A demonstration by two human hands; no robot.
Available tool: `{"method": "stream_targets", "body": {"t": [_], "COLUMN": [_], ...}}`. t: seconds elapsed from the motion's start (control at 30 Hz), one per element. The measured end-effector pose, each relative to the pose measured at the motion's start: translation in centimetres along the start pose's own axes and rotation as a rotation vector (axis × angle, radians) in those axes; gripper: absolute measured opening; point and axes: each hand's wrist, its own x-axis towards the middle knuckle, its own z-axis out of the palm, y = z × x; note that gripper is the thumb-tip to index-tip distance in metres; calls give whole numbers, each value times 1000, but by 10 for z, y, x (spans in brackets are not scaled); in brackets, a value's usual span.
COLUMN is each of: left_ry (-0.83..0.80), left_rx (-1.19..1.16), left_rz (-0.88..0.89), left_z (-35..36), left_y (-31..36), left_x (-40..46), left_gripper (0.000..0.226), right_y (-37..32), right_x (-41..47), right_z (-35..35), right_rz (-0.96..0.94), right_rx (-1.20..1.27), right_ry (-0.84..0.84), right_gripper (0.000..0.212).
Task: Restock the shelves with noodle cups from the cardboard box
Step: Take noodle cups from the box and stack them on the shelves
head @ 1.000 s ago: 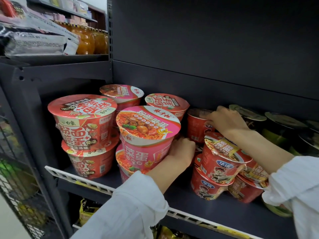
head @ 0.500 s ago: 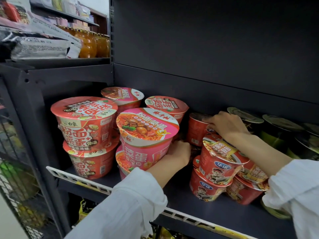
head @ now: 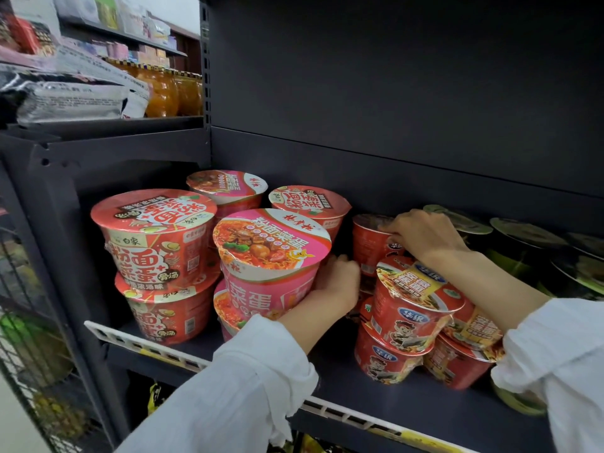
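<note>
left hand [head: 336, 282] hugging the side of the top pink paper noodle cup [head: 271, 256] to keep the stack straight on the dark metal shelf [head: 408, 400], right hand [head: 425, 233] gripping the rim of a red noodle cup [head: 371, 245] at the back.

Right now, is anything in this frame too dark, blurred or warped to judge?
Head view: pink noodle cup well lit and sharp; dark green cups at right sit in shadow, labels unreadable; shelf post bows from wide-angle distortion; left edge soft.
</note>
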Motion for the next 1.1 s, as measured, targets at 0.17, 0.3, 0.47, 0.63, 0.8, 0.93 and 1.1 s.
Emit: {"method": "stream_targets", "body": {"t": [0.17, 0.3, 0.47, 0.63, 0.8, 0.93, 1.1], "left_ry": [-22, -96, -2, -34, -47, -60, -53], "left_rx": [182, 241, 179, 198, 173, 165, 162], "left_rz": [87, 44, 68, 38, 14, -2, -6], "left_z": [-3, -1, -4, -4, -4, -2, -1], "left_y": [-3, -7, -5, -6, -5, -5, -5], "left_x": [-12, -11, -12, -13, -11, -10, -6], "left_gripper": [33, 35, 37, 35, 34, 34, 35], "right_y": [-7, -8, 7, 12, 5, 3, -2], "right_x": [3, 7, 13, 12, 16, 16, 17], "right_z": [-1, -1, 0, 2, -1, 2, 8], "right_rz": [-30, -40, -95, -89, -42, -27, 24], "right_rx": [10, 120, 496, 515, 389, 433, 516], "right_ry": [-13, -63, -262, -272, -134, -151, -97], "right_gripper": [37, 36, 45, 51, 47, 38, 29]}}
